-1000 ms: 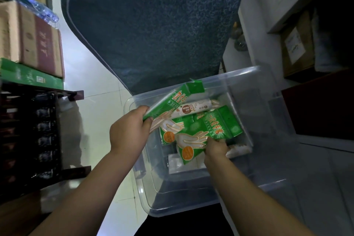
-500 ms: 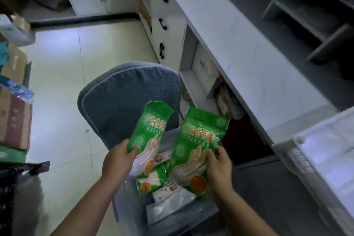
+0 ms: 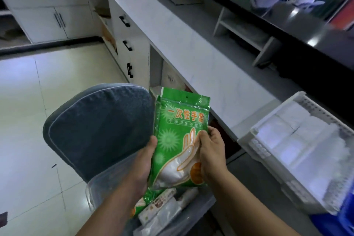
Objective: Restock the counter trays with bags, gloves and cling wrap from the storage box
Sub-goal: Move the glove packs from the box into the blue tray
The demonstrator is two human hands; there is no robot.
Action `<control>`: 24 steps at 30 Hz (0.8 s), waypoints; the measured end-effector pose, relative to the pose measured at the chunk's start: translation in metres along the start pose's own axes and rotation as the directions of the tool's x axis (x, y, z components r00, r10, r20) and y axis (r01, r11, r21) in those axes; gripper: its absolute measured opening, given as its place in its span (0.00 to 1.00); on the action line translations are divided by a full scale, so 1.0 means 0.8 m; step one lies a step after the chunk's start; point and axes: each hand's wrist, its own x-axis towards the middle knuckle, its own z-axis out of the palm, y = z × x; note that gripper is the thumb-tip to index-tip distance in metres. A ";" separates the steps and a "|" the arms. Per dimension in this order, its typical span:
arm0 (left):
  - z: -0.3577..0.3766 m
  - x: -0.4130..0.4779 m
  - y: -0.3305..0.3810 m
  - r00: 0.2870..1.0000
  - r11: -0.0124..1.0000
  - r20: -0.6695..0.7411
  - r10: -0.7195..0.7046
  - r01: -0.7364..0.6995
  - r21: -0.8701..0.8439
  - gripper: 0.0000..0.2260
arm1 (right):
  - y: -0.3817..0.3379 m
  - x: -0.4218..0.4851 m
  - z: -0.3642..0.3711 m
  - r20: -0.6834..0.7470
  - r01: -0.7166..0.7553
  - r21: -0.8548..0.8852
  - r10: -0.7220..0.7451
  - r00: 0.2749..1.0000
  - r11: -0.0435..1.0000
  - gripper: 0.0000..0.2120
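**Two-handed grip on a green glove pack [image 3: 176, 136] above the storage box [image 3: 99, 188].**

The left hand [image 3: 142, 161] grips the pack's left edge, thumb on the front face, fingers hidden behind; the right hand [image 3: 211, 151] pinches the right edge, thumb pressed on the printed glove picture, fingers curled round the rim; the pack stands upright between the two grips, its lower half held within them, its header rising above the fingertips; a second green edge shows behind the top left corner, though whether it is another pack cannot be told; directly beneath the grips the clear box holds more green packs and wrapped rolls [image 3: 162, 201]; right of the right hand lies a white counter tray [image 3: 249, 140], apart from the pack; beyond the left hand stands a blue padded chair [image 3: 99, 126].
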 end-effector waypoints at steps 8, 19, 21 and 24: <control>0.044 0.006 -0.012 0.988 0.963 0.116 0.102 -0.127 0.237 0.11 | -0.005 -0.004 -0.058 0.001 0.013 -0.060 -0.013 1.000 0.998 0.03; 0.174 0.015 -0.028 0.936 0.912 0.337 0.103 -0.224 0.343 0.17 | -0.056 -0.009 -0.200 0.065 -0.114 -0.098 0.120 0.991 0.989 0.14; 0.207 0.017 -0.027 0.908 0.889 0.407 0.096 -0.262 0.375 0.16 | -0.065 -0.007 -0.231 0.000 -0.070 -0.075 0.070 0.998 0.995 0.12; 0.268 0.023 -0.022 0.876 0.890 0.469 0.114 -0.300 0.344 0.18 | -0.082 -0.005 -0.284 -0.003 -0.022 -0.056 0.022 1.000 0.998 0.11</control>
